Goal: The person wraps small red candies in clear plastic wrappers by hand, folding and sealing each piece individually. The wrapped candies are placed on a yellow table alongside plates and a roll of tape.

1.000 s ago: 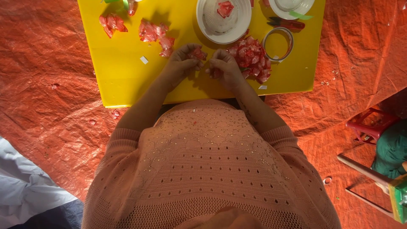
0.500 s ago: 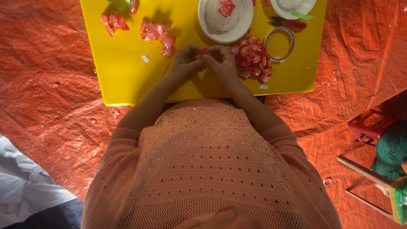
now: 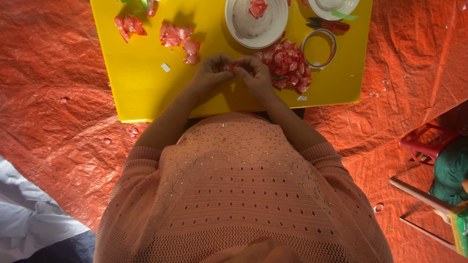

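Both hands have drawn together since the earlier frames: left hand (image 3: 210, 73) and right hand (image 3: 257, 74) now meet fingertip to fingertip, pinching closed on a small red plastic piece (image 3: 233, 65) over the yellow board (image 3: 141, 92). Red piece pile (image 3: 287, 65) just beside the right hand, probably for easy reach; white bowl (image 3: 256, 27) beyond.

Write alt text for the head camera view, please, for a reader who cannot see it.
Seen from above, a person's left hand and right hand pinch a small red plastic piece over a yellow board, beside a pile of red pieces, a white bowl and a tape ring.
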